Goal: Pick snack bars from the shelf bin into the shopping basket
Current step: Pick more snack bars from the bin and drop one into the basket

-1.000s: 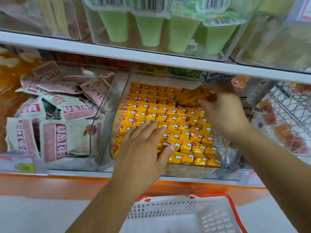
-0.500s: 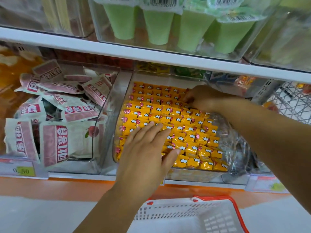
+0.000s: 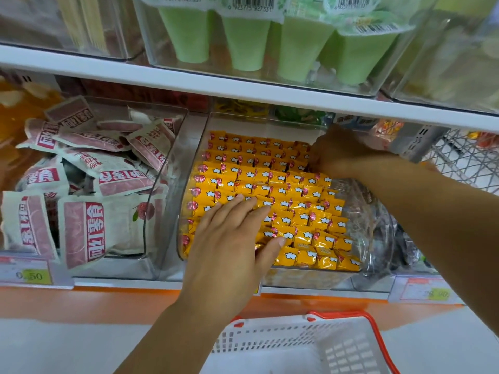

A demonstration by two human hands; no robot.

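Left hand (image 3: 232, 247) lies flat, palm down, on the front-left rows of the snack bars (image 3: 272, 175). Fingers are straight and close together, thumb splayed right onto the wrappers. It's pressing on them, gripping nothing. Right hand (image 3: 341, 155) is at the back-right corner of the shelf bin (image 3: 189, 168), back of the hand to camera, fingers curled down into the rows there. The fingertips are hidden, so I can't tell whether it has a bar pinched or not. The snack bars have yellow wrappers with a white cloud mark and a red mark, and are packed in tight rows that fill the clear bin on the lower shelf. Shopping basket (image 3: 270, 340) is white mesh with an orange-red rim and sits at the bottom of view, below the shelf's front rail, roughly under the bin and between the two forearms. The neighbouring clear bin on the left holds pink-and-white packets (image 3: 113, 182), loosely piled. The upper shelf carries a clear bin of green cups (image 3: 244, 41) with barcoded lids. Crumpled clear plastic (image 3: 361, 211) sits just beside the bars on the right, with a wire basket (image 3: 464, 163) farther right. There is a price tag (image 3: 32, 275) on the rail at left, digits partly readable, and a second tag (image 3: 429, 292) at right, blurred.
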